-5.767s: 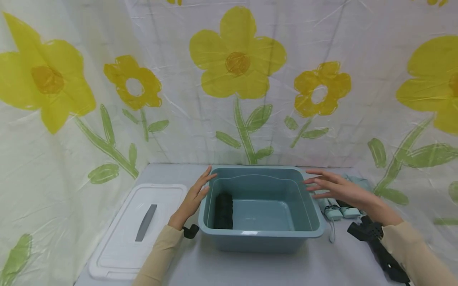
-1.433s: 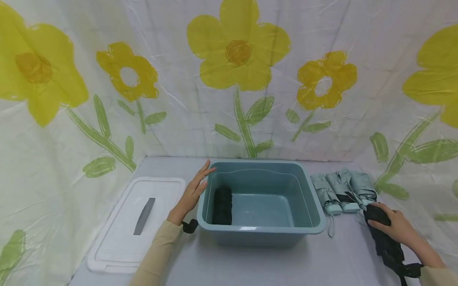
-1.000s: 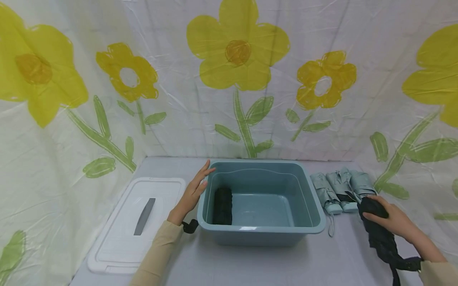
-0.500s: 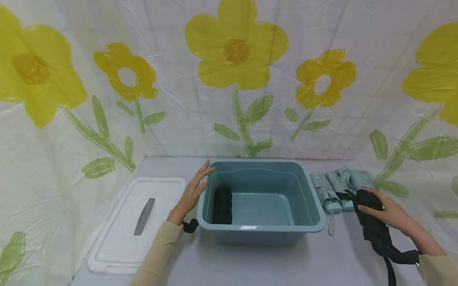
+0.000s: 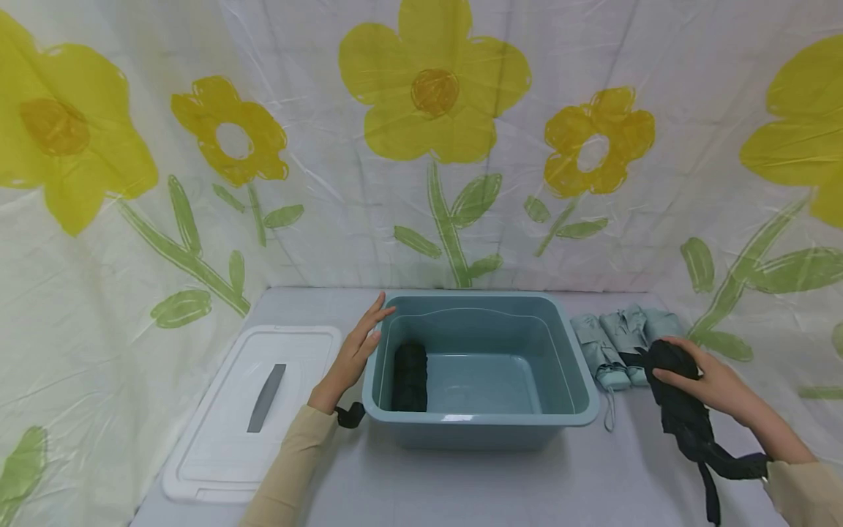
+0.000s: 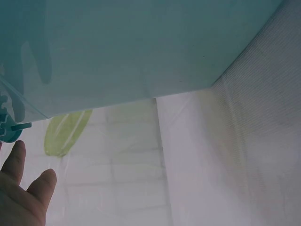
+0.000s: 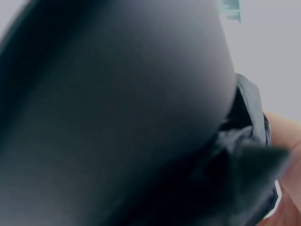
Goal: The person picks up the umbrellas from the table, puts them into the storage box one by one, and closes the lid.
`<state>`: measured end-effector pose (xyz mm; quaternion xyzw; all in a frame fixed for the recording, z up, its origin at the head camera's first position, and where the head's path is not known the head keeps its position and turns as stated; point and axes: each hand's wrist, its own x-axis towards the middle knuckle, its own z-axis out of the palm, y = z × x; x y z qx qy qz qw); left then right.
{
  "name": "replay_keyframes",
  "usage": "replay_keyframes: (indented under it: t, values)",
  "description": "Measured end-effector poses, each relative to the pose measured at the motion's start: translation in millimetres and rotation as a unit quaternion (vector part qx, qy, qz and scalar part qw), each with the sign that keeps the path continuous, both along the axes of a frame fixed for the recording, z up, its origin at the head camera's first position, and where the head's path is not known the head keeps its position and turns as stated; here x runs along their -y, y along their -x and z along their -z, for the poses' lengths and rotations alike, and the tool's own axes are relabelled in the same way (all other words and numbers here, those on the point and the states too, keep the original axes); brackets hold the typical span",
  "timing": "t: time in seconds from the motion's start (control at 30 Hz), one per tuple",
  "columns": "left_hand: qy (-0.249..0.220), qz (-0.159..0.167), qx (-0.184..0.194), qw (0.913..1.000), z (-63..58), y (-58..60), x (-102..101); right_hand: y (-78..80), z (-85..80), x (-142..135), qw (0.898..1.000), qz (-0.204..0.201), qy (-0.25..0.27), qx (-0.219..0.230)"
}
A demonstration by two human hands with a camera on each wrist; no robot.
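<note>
My right hand (image 5: 721, 384) grips a folded black umbrella (image 5: 685, 410) at its thick upper end, thumb on the near side. The umbrella slants above the right part of the table, a loose black strap (image 5: 711, 490) dangling below it. In the right wrist view a blurred dark mass fills most of the picture, with part of the hand (image 7: 288, 136) at the right edge. Fingers straight, my left hand (image 5: 349, 362) rests beside the left rim of a blue-green plastic bin (image 5: 481, 420). Inside the bin, along its left wall, lies another black rolled umbrella (image 5: 410, 377).
Right of the bin, 3 pale teal folded umbrellas lie side by side: one nearest the bin (image 5: 598, 351), a middle one (image 5: 622, 329) and one partly hidden by the held umbrella (image 5: 661, 323). A white lid (image 5: 217, 439) with a grey handle lies left. A flower-printed curtain (image 5: 316, 241) hangs behind.
The right hand went from beside the bin's right rim to the black umbrella, gripped it, and has since shifted it slightly left and away from the body. The left hand stays at the rim.
</note>
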<state>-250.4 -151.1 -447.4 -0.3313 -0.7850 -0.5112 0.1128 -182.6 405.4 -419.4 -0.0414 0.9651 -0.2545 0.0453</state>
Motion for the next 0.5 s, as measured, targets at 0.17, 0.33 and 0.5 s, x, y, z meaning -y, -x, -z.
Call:
replay_keyframes:
  t: [0.17, 0.33, 0.5]
  values:
    - [0.001, -0.001, 0.001, 1.0000, 0.3, 0.4, 0.0, 0.1, -2.1, 1.9, 1.000, 0.002, 0.006, -0.001]
    - [-0.001, 0.000, 0.001, 1.0000, 0.6, 0.3, 0.1, 1.0, -4.5, 3.4, 1.000, 0.004, 0.005, -0.002]
    - [-0.003, 0.000, -0.002, 1.0000, 0.4, 0.5, -0.2, 3.2, -9.1, 6.1, 1.000, 0.004, 0.006, -0.005]
